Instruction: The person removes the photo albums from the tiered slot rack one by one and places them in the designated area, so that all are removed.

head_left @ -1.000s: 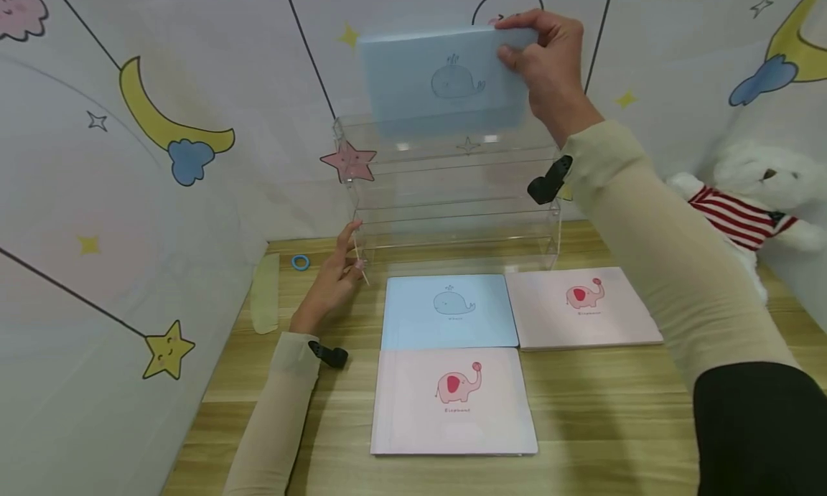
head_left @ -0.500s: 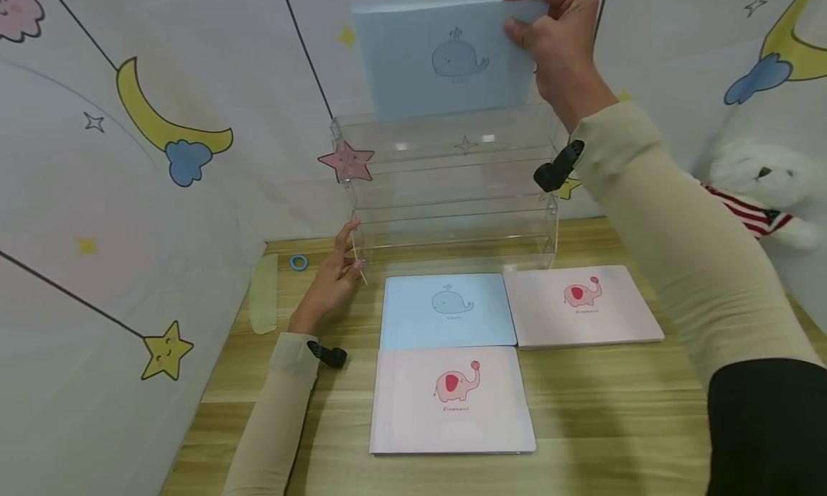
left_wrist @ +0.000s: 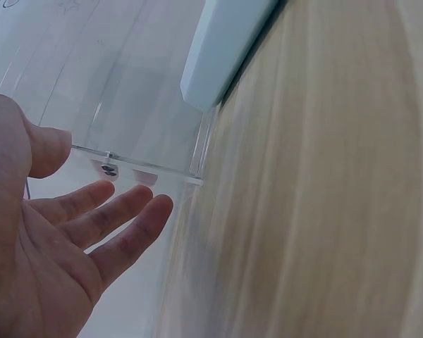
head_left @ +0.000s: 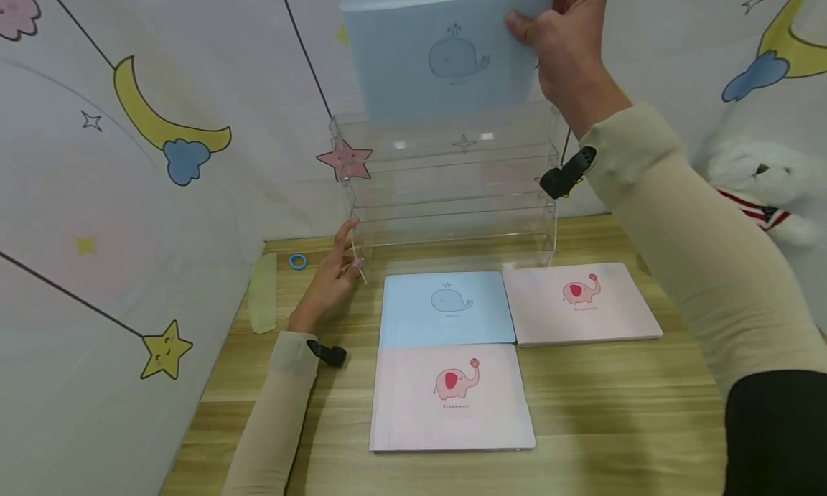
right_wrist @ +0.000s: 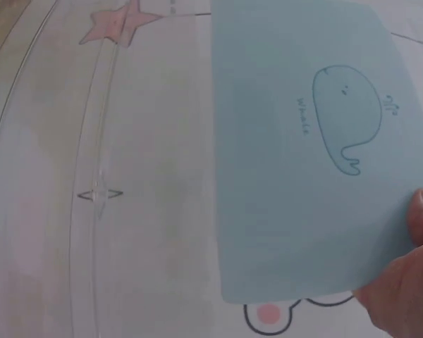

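Note:
High up in the head view, my right hand (head_left: 571, 44) pinches the upper right corner of a light blue book (head_left: 394, 65). Its cover carries a whale drawing, and the right wrist view shows the word "Whale" on it. The book hangs over the top of a clear multi-tier rack (head_left: 452, 216), its lower edge overlapping the rack's top in view. At the rack's lower left side is my left hand (head_left: 326, 284). Its thumb (left_wrist: 51, 151) touches the clear panel's edge, while the other visible fingers (left_wrist: 130, 246) are extended beside the panel.
On the wooden table before the rack lie another blue whale book (head_left: 446, 324) and two pink elephant books, one in front (head_left: 452, 424) and one at right (head_left: 581, 316). A blue ring (head_left: 298, 261) and a pale green strip (head_left: 263, 295) lie left. A white teddy bear (head_left: 762, 187) sits right.
My right hand has raised the blue book up out of the rack's top, then moved slightly nearer with it. My left hand has stayed at the rack's side.

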Demonstrator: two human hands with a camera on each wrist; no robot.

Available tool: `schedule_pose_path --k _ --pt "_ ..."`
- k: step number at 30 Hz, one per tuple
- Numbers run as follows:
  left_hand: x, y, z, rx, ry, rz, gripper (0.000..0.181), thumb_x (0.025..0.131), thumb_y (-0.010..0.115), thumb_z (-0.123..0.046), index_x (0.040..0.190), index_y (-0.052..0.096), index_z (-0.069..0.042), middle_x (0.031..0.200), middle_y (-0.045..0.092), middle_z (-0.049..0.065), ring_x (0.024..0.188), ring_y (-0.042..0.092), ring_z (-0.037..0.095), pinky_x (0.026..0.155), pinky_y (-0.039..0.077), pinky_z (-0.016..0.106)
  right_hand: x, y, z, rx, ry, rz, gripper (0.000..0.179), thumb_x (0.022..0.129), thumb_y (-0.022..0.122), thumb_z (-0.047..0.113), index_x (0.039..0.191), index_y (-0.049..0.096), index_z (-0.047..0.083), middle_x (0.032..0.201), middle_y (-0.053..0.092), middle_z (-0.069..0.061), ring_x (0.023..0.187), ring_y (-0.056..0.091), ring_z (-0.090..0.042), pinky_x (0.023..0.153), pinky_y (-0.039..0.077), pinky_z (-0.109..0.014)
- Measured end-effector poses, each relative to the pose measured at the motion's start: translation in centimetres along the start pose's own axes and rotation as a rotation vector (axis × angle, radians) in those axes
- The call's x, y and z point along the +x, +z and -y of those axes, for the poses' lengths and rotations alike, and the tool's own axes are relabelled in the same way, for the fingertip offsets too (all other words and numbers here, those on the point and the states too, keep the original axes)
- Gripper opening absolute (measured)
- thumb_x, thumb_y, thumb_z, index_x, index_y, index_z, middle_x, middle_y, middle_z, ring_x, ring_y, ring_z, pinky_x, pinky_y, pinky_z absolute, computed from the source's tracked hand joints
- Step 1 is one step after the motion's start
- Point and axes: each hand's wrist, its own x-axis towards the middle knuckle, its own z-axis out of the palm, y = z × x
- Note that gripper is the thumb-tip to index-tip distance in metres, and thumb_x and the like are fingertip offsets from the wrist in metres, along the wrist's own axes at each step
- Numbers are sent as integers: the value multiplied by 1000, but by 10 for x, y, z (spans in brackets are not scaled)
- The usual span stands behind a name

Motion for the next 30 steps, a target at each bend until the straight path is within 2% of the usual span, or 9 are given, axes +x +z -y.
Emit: schedule_pose_path --k 9,16,24,30 --pt "0 -1 -1 0 5 -2 73 113 50 -12 170 12 -37 163 43 32 126 69 52 100 59 64 -20 -12 -2 57 56 -13 26 94 73 -11 104 85 10 117 67 2 132 67 -24 122 50 -36" --pt "0 -1 0 -2 -2 1 75 113 50 -11 170 12 -39 163 44 31 128 68 51 100 60 63 -36 -27 -4 101 95 -21 24 94 74 -10 109 83 6 120 68 -1 130 67 -26 124 48 -38" --pt "0 0 0 9 -10 11 76 113 50 -10 170 10 -41 163 44 29 128 69 49 98 60 61 -62 -48 2 229 104 -11 27 90 74 -18 110 81 -2 124 65 -5 128 64 -28 125 46 -43" --pt "2 0 2 7 -6 7 75 113 50 -11 170 11 -41 162 44 31 128 68 51 97 60 62 -85 -67 6 225 145 -2 31 90 75 -14 118 79 -1 129 62 -5 133 59 -30 131 40 -47"
